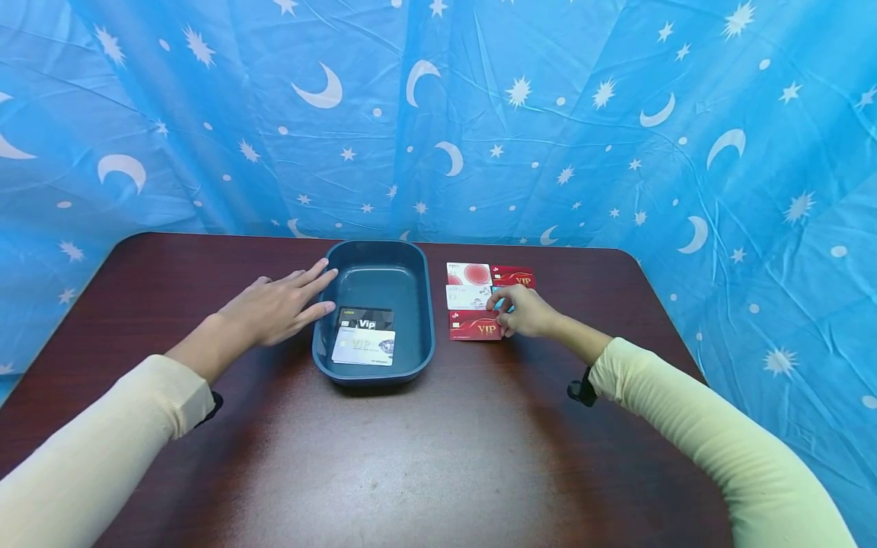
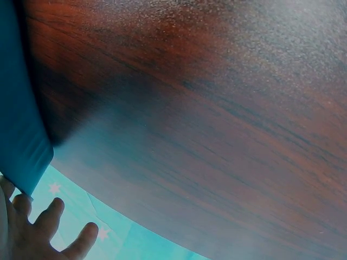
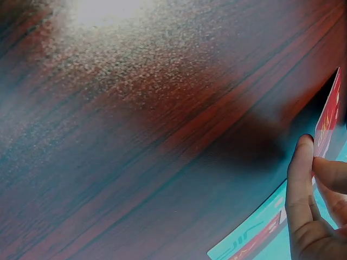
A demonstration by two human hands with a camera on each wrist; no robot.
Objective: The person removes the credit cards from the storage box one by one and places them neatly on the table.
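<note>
My right hand [image 1: 524, 310] is over the right-hand group of cards. Between thumb and finger it pinches a red VIP card [image 3: 327, 122], which stands tilted up off the table in the right wrist view; in the head view it is the front red card [image 1: 473, 327]. A light blue card [image 3: 246, 235] lies below the fingers, mostly hidden by them in the head view. With fingers spread, my left hand [image 1: 277, 306] touches the left rim of a dark blue tray [image 1: 373, 285]. Inside lie a black Vip card [image 1: 366, 318] and a white VIP card [image 1: 363, 347] overlapping it.
Behind the pinched card lie a white card [image 1: 464, 297], a white card with a red circle [image 1: 466, 274] and another red VIP card [image 1: 512, 275]. All are on a dark wood table [image 1: 425, 472]. A blue curtain [image 1: 438, 122] with moons and stars hangs behind.
</note>
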